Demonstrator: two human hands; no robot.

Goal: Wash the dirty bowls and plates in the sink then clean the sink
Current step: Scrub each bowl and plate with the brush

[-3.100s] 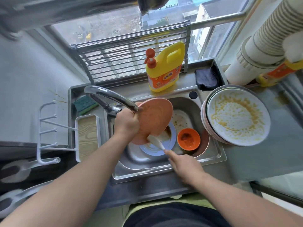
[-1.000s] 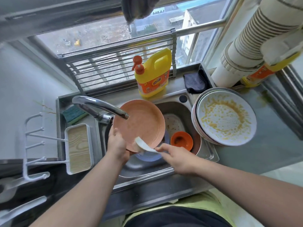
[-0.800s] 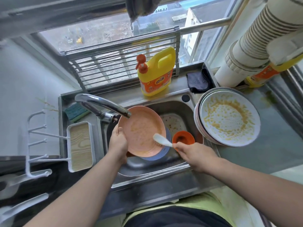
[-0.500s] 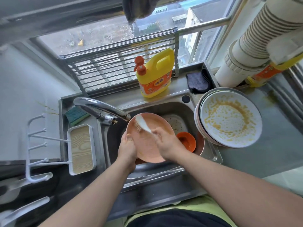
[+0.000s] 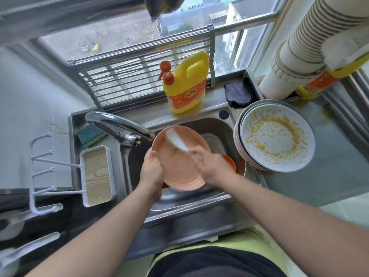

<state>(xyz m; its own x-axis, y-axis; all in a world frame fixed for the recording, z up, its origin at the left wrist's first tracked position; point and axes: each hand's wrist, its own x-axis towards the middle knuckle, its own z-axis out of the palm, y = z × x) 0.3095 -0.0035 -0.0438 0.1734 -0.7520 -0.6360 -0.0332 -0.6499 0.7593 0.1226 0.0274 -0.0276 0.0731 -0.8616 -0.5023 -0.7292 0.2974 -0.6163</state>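
My left hand point(image 5: 152, 172) grips the left rim of a pink plate point(image 5: 175, 168), tilted over the steel sink point(image 5: 179, 204). My right hand point(image 5: 211, 166) holds a white dish brush point(image 5: 176, 139) whose head lies on the plate's upper face, blurred by motion. An orange bowl point(image 5: 230, 161) sits in the sink behind my right hand, mostly hidden. A stack of dirty plates point(image 5: 277, 136) smeared with yellow sauce leans at the sink's right edge.
The faucet point(image 5: 117, 122) arches over the sink from the left. A yellow detergent bottle point(image 5: 184, 84) stands behind the sink, a dark cloth point(image 5: 238, 93) to its right, a green sponge point(image 5: 90, 134) and a white rack tray point(image 5: 97, 166) to the left.
The brush moved from the plate's lower edge up onto its face and top. The plate turned its inside toward me and stays in my left hand.
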